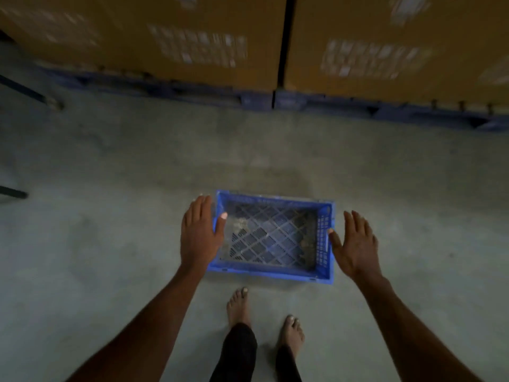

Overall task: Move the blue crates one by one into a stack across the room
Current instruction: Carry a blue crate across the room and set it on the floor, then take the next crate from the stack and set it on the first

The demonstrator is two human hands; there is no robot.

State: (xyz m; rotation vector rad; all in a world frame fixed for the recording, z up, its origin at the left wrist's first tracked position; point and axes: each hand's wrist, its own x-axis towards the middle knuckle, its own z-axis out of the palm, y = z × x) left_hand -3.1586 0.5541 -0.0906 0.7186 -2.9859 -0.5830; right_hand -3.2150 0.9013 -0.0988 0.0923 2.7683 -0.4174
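Note:
One blue plastic crate (271,272) with a lattice floor sits on the concrete floor just ahead of my bare feet. It is empty apart from some dirt inside. My left hand (199,232) hovers at the crate's left end with straight fingers, its thumb over the left rim. My right hand (355,244) is spread beside the crate's right end, thumb tip near the perforated right wall. Neither hand grips the crate. No other crate or stack is in view.
Two large brown cardboard boxes (170,37) (399,42) stand on blue pallets (303,102) along the far side. Dark metal legs (16,193) show at the left edge. Grey concrete floor (110,244) lies around the crate.

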